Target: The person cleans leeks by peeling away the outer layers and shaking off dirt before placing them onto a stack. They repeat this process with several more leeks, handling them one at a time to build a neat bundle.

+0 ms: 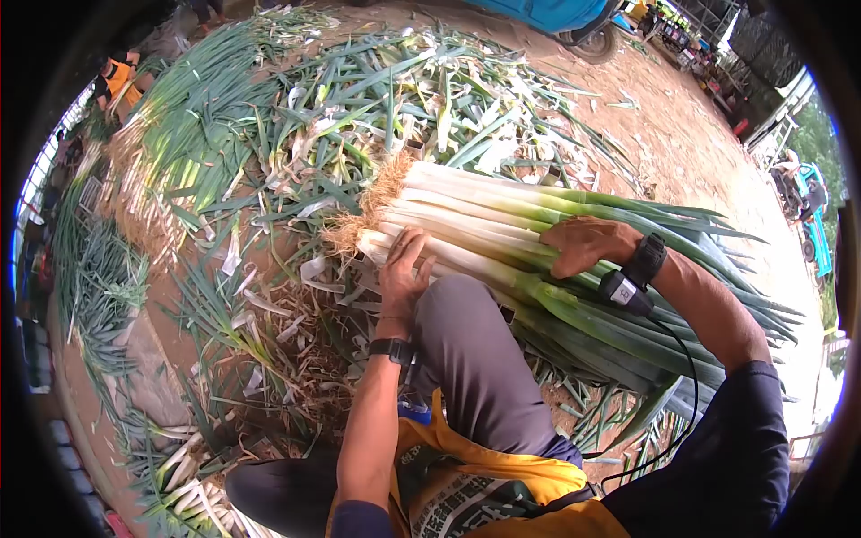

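A broad bundle of leeks [466, 211] lies across my raised knee and the space beside it. Its roots point left and its green leaves fan out to the right. My left hand [404, 273] grips the white stalks near the root end, fingers curled over the nearest ones. Farther along, my right hand [587, 244] holds the bundle from above, where white turns to green, thumb and fingers around a few stalks. Both wrists wear dark bands; a small device with a cable sits at the right one. The undersides of the stalks are hidden.
A large pile of leeks [197, 117] lies at upper left, with trimmed leaves [430, 99] strewn behind the bundle. More stalks [193, 502] lie at lower left. A blue vehicle [538, 13] stands at the back. Another person [121, 85] is at far left.
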The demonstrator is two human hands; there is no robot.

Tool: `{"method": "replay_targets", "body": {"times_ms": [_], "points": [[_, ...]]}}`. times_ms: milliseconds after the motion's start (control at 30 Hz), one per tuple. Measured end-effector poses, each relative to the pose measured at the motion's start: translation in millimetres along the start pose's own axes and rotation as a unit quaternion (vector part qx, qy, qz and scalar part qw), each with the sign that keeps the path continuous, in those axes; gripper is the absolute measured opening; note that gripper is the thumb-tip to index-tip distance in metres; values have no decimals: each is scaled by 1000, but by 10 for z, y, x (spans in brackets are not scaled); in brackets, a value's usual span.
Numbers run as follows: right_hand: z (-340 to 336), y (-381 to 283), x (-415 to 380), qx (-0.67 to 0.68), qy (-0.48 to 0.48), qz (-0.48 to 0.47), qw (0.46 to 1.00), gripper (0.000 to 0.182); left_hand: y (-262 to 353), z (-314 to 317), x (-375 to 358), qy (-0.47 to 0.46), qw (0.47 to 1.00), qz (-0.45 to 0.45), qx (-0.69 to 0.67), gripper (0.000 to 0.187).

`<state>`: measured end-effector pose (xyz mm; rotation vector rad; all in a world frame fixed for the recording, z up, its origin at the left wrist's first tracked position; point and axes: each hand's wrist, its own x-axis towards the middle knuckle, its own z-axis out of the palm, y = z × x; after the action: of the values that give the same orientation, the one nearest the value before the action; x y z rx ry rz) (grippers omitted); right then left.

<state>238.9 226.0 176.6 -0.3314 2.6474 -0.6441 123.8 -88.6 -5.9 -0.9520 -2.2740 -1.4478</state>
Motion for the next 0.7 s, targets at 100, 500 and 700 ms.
{"method": "replay_targets", "body": {"times_ms": [100, 500, 700], "points": [[39, -169, 83, -87, -16, 56, 994, 44, -18, 14, -15, -3, 1000, -1, 6, 39], [200, -591, 185, -160, -57, 204, 964, 60, 66, -31, 67, -22, 999, -14, 32, 37], [3, -386, 188, -93, -16, 177, 980, 62, 220, -184, 165, -50, 995, -52, 67, 41]]}}
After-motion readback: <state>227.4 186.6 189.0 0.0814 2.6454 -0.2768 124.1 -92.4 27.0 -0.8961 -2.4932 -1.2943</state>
